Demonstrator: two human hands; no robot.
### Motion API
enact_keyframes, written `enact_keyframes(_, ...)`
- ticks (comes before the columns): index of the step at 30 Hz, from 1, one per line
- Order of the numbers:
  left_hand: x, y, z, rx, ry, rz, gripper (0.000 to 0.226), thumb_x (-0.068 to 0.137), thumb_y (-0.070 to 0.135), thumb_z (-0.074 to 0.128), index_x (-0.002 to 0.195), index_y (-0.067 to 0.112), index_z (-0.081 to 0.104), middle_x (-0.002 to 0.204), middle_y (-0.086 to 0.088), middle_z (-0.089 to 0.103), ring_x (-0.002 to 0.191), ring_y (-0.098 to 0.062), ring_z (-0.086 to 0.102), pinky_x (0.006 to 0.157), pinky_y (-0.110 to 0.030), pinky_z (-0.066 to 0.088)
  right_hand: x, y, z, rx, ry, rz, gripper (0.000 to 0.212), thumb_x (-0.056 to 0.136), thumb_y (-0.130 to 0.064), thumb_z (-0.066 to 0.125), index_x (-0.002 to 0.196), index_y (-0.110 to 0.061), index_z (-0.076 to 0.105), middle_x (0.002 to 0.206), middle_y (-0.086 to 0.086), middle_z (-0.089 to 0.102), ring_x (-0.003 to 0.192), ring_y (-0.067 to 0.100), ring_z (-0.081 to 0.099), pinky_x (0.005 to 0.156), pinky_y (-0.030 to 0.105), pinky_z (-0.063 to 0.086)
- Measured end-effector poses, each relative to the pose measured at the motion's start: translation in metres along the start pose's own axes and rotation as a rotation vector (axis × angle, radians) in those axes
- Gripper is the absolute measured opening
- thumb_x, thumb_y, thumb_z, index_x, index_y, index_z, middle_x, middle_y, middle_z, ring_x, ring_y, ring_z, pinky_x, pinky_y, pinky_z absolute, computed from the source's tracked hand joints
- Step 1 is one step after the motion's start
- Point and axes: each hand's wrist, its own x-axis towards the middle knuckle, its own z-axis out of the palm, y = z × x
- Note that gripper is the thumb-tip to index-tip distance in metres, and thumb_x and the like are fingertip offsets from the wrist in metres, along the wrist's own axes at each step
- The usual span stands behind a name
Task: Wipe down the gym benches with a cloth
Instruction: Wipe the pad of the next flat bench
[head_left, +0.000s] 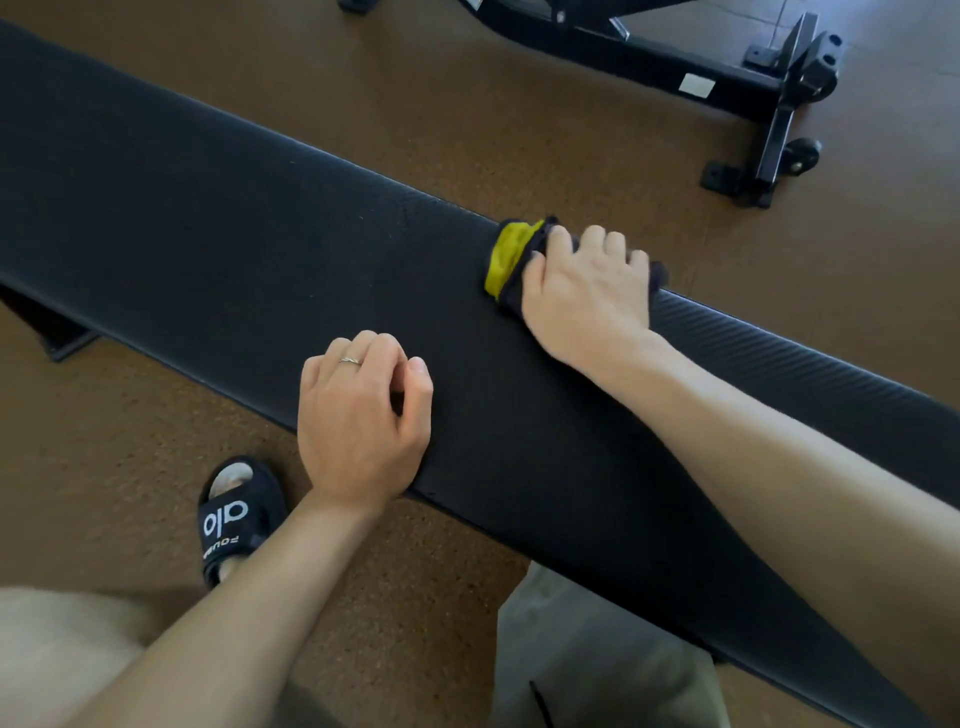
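head view, looking down. long black padded desk (218, 228) runs diagonally from upper left to lower right across a brown speckled floor (467, 93). pad surface matte, finely ribbed toward the right end.

lower left: a foot in a black sandal (240, 517) with white lettering, flat on the floor just beside the near edge of the desk. pale trouser fabric at the bottom left corner, and more of it under the desk near bottom centre.

left hand (361, 421) rests on the near edge of the desk, knuckles up, fingers loosely curled under, thumb alongside; grasping nothing. thin ring (349, 361) on one finger. forearm bare.

right of centre: right hand (584, 291) lies palm down on the cloth (511, 257) at the far edge of the desk, fingers bent over the cloth and the pad's far rim, grasping it against the pad. cloth is dark with a yellow side showing, bunched up, sticking out to the left of the hand; a dark bit also shows past the fingertips on the right.

upper right: black metal frame (727, 78) of another bench on the floor, with a small wheel (802, 150) and a white label, well apart from the desk.
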Motion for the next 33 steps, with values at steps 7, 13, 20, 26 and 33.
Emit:
enact_keyframes(7, 0.002, 0.002, -0.004, 0.018, -0.018, 0.015, 0.027, 0.098, 0.024, 0.042, 0.073, 0.014, 0.045, 0.070, 0.002, 0.045, 0.067, -0.023, 0.044, 0.069, -0.045, 0.039, 0.055, -0.079, 0.000, 0.152, -0.047, -0.226, 0.046, 0.107, -0.045, 0.028, 0.134, -0.017, 0.053, 0.129, 0.013, 0.059, 0.116, 0.033, 0.055, 0.092, 0.047, 0.040)
enact_keyframes(13, 0.000, 0.000, -0.003, 0.043, -0.028, 0.028, 0.027, 0.097, 0.025, 0.041, 0.072, 0.015, 0.045, 0.070, 0.003, 0.046, 0.067, -0.021, 0.044, 0.071, -0.045, 0.040, -0.013, 0.058, -0.005, 0.132, -0.010, -0.162, 0.046, 0.102, -0.048, 0.030, 0.128, -0.018, 0.055, 0.114, 0.017, 0.058, 0.107, 0.041, 0.055, 0.087, 0.048, 0.045)
enact_keyframes(20, 0.001, 0.000, 0.000, 0.045, 0.000, 0.028, 0.027, 0.096, 0.023, 0.042, 0.072, 0.014, 0.045, 0.070, 0.001, 0.047, 0.067, -0.022, 0.045, 0.070, -0.045, 0.040, -0.029, 0.073, -0.014, -0.029, -0.101, 0.063, 0.046, 0.105, -0.043, 0.024, 0.125, -0.014, 0.054, 0.121, 0.019, 0.056, 0.113, 0.039, 0.050, 0.096, 0.052, 0.038)
enact_keyframes(26, 0.000, -0.001, -0.003, 0.009, -0.019, 0.025, 0.024, 0.096, 0.020, 0.043, 0.072, 0.015, 0.045, 0.070, 0.000, 0.045, 0.067, -0.022, 0.043, 0.069, -0.047, 0.039, 0.047, -0.087, 0.000, 0.082, -0.064, -0.154, 0.052, 0.105, -0.043, 0.028, 0.138, -0.010, 0.051, 0.138, 0.016, 0.053, 0.122, 0.035, 0.049, 0.099, 0.051, 0.036)
enact_keyframes(33, -0.002, -0.001, -0.001, 0.052, -0.003, 0.033, 0.023, 0.096, 0.021, 0.041, 0.075, 0.014, 0.046, 0.073, -0.001, 0.047, 0.069, -0.023, 0.044, 0.069, -0.045, 0.038, -0.020, -0.030, 0.002, 0.077, -0.026, -0.348, 0.058, 0.106, -0.042, 0.029, 0.158, -0.017, 0.033, 0.161, 0.017, 0.033, 0.146, 0.037, 0.031, 0.120, 0.050, 0.025)
